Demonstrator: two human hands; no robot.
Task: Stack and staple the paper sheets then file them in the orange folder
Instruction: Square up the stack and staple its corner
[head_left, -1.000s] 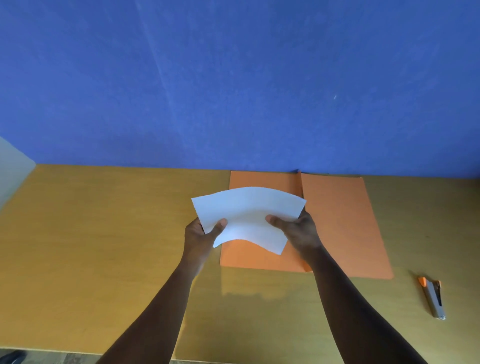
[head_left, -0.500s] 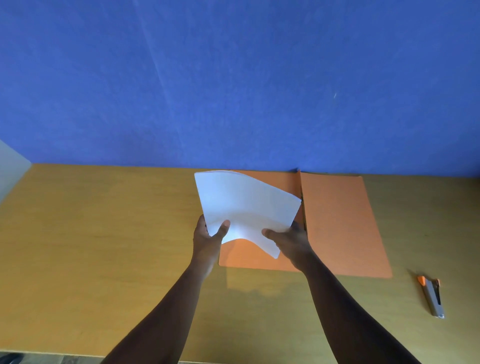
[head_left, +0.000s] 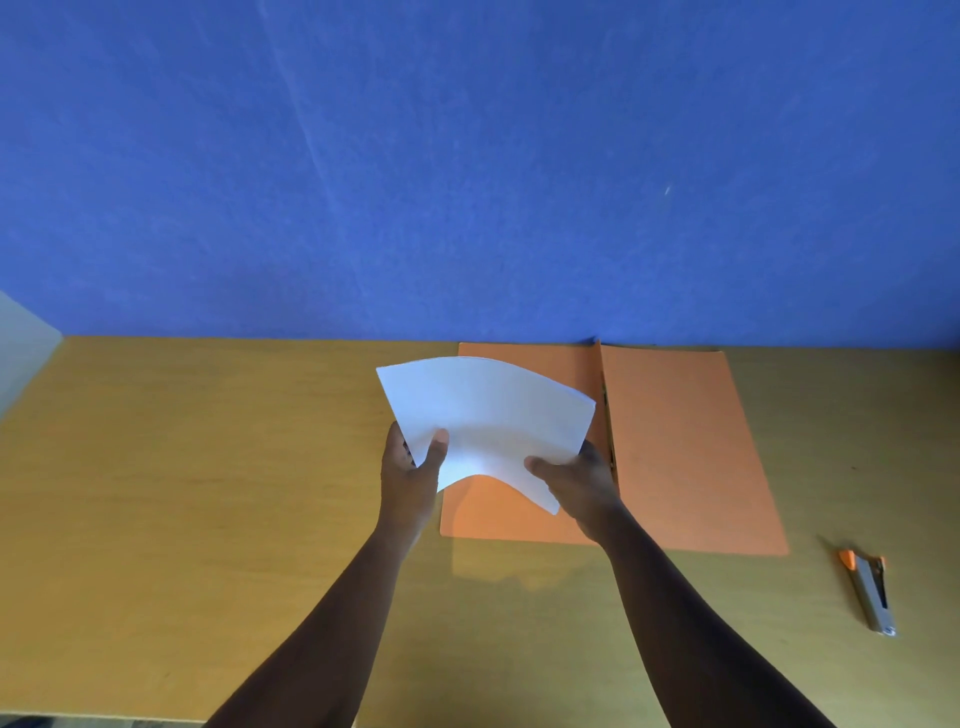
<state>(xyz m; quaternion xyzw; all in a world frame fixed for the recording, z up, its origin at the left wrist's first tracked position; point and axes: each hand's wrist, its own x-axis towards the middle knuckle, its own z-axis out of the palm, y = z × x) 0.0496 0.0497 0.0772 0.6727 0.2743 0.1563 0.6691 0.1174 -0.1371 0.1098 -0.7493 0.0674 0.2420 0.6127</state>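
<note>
A white stack of paper sheets (head_left: 488, 415) is held in the air, bowed upward, above the left half of the orange folder (head_left: 685, 447). The folder lies spread flat on the wooden table, with a metal fastener along its central crease. My left hand (head_left: 410, 473) grips the stack's near left corner, thumb on top. My right hand (head_left: 576, 480) grips the near right corner, thumb on top as well. The sheets hide most of the folder's left half. A grey stapler (head_left: 870, 592) with an orange tip lies on the table at the right, away from both hands.
The wooden table (head_left: 182, 493) meets a blue wall (head_left: 467, 182) just behind the folder. A pale panel (head_left: 21, 348) stands at the far left edge. The table's near edge runs along the bottom of the view.
The sheets first swung upright with their left corner tipped toward the wall, then came back down a little and to the right. Both hands kept their grip.
</note>
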